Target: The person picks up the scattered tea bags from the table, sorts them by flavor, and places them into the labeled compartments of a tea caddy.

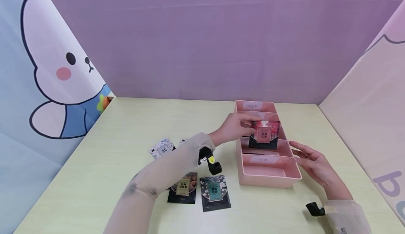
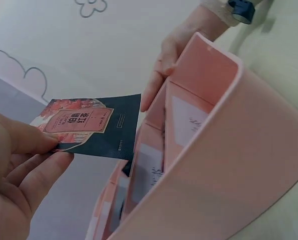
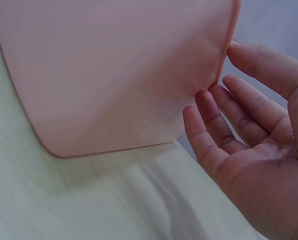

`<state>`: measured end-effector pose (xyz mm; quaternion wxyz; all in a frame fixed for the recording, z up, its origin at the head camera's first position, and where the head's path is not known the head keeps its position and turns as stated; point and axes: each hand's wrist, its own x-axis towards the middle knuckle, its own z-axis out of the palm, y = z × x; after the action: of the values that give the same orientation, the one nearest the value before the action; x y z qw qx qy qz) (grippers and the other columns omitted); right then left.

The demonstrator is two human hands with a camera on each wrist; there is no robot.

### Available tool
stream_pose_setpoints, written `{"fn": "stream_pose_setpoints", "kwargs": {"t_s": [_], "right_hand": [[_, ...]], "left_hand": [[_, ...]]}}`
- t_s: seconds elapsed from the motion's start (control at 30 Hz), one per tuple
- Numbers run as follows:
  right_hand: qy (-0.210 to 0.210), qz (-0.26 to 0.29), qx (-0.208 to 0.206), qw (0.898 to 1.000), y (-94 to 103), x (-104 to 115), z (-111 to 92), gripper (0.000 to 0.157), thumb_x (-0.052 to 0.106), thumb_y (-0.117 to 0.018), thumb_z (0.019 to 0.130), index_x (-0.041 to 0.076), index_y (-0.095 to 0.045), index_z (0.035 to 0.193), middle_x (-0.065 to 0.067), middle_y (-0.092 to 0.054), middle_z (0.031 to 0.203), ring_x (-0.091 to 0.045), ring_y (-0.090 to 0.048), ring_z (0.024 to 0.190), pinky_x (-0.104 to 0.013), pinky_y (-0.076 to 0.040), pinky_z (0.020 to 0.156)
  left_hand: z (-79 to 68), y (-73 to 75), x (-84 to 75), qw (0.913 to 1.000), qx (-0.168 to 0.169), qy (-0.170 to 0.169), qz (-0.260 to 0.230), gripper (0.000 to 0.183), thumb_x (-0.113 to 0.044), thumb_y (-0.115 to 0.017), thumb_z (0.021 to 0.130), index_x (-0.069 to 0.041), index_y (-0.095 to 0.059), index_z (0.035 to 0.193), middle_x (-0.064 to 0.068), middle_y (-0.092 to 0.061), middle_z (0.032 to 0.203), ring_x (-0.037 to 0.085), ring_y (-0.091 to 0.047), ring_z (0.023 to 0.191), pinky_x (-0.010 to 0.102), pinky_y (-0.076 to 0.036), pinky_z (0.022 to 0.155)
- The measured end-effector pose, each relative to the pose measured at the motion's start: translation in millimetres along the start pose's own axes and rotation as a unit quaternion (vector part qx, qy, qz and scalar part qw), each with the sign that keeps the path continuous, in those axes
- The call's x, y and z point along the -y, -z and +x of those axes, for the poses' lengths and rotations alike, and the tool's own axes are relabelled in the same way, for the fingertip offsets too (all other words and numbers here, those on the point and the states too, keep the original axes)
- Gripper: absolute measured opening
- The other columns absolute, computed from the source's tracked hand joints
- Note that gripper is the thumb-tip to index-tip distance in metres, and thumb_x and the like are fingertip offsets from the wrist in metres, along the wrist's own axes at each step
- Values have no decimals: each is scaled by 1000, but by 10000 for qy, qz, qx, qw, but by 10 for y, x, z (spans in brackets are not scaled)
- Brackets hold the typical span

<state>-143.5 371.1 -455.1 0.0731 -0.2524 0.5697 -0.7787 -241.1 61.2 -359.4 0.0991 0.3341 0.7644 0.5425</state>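
Note:
My left hand [image 1: 235, 128] pinches a red-and-black tea sachet [image 1: 265, 135] by its edge between thumb and fingers. In the left wrist view the sachet [image 2: 96, 125] stands above the compartments of a pink divided box [image 2: 269, 130], its printed label in sight. White labels with handwriting mark the dividers of this box [image 1: 269, 181]. On the box's right side, my right hand [image 1: 316, 165] touches the wall. Seen from the right wrist, the thumb lies at the rim and the other fingers [image 3: 204, 137], loosely bent, rest near the side.
On the pale table [image 1: 126, 128] left of the box lie a black sachet with a green label [image 1: 216, 193] and one with a tan label [image 1: 183, 190]. A white patterned sachet [image 1: 162, 149] lies farther back, and my left forearm partly covers the group. A purple backdrop [image 1: 190, 51] stands behind.

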Motion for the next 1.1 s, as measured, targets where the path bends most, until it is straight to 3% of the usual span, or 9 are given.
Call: {"fn": "stream_pose_setpoints", "kwargs": {"t_s": [0.13, 0.37, 0.57, 0.73, 0.97, 1.1], "right_hand": [[7, 32, -6, 10000, -5, 1, 0, 56, -24, -38, 95, 2, -52, 143, 1, -57, 141, -11, -56, 125, -24, -47, 97], [96, 35, 90, 9999, 1, -13, -4, 56, -24, -38, 95, -1, -49, 144, 0, -56, 143, -12, -55, 126, -24, -47, 97], [161, 78, 170, 9997, 9, -25, 11, 56, -25, -37, 95, -2, -48, 145, -1, -55, 144, -13, -54, 127, -25, -47, 98], [163, 113, 162, 9997, 13, -27, 18, 57, -25, -36, 95, -1, -49, 145, -1, -55, 143, -13, -55, 127, -25, -47, 97], [74, 123, 146, 9998, 3, -25, -1, 57, -24, -36, 95, -1, -49, 145, -1, -55, 143, -13, -55, 127, -25, -47, 97], [98, 155, 160, 9997, 2, -19, -2, 56, -24, -36, 95, -1, -48, 145, -1, -55, 144, -14, -55, 127, -25, -47, 98]], "left_hand": [[22, -125, 31, 10000, 90, 15, 4, 45, 7, -70, 88, -4, -65, 131, 12, -65, 128, 14, -70, 97, 20, -55, 75], [16, -303, 65, 9952, 355, -266, 869, 41, 6, -68, 90, -7, -68, 129, 7, -69, 121, 3, -66, 88, 12, -50, 72], [-10, -335, 73, 9876, 568, -603, 1335, 29, -3, -66, 95, -8, -72, 123, 2, -71, 118, 0, -60, 90, 10, -46, 79], [-36, -335, 93, 9807, 747, -804, 1621, 23, -11, -63, 99, -11, -74, 119, -2, -71, 112, 2, -57, 86, 11, -44, 75], [-111, -342, 166, 9633, 1354, -1077, 2051, 21, -12, -63, 99, -12, -75, 117, -5, -72, 109, -1, -59, 93, 8, -43, 82], [-142, -329, 156, 9409, 1879, -1337, 2482, 23, -12, -62, 100, -12, -74, 119, -5, -72, 113, -2, -60, 102, 7, -40, 89]]}}
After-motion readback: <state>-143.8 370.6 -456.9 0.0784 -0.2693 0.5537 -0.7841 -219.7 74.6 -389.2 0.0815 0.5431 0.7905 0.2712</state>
